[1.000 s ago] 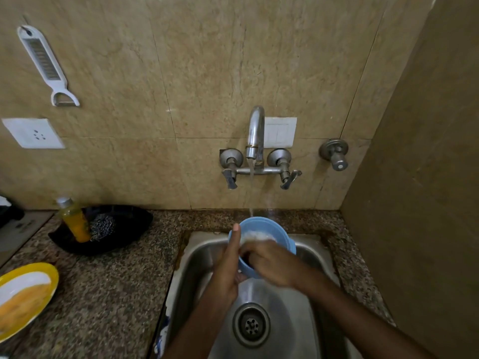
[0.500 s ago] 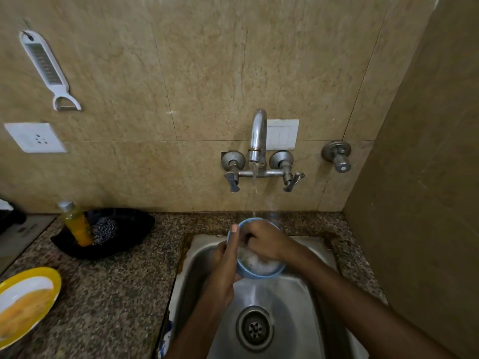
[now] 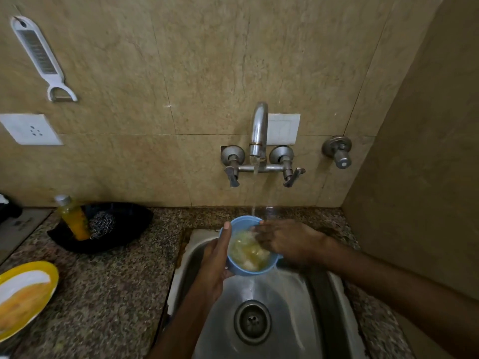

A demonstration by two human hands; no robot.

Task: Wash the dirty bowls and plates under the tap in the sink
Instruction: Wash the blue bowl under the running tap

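The bowl (image 3: 242, 222) is small, round and light blue, with a smooth plastic-looking wall. It is held over the back of the steel sink (image 3: 290, 301), tipped a little toward the camera. Inside it sits cloudy, yellowish water with pale foam or scraps. A thin stream of water (image 3: 253, 203) runs from the tap (image 3: 260, 125) down to the bowl's far rim, and some water spills off the bowl's lower right edge into the sink.

The left hand (image 3: 212, 265) grasps the bowl from the left, thumb upright against the rim and fingers curled beneath the base. The right hand (image 3: 283, 242) lies over the right rim with its fingers reaching into the bowl. They are blurred, so I cannot tell whether they grip or only touch.

On the speckled stone desk (image 3: 116, 294) at lower left lies a yellow plate (image 3: 24, 296) smeared with orange and white. Farther back, a black tray (image 3: 124, 229) holds a bottle (image 3: 74, 220) of orange liquid and a steel scrubber (image 3: 102, 224). Any lettering on the bottle is too small to read.
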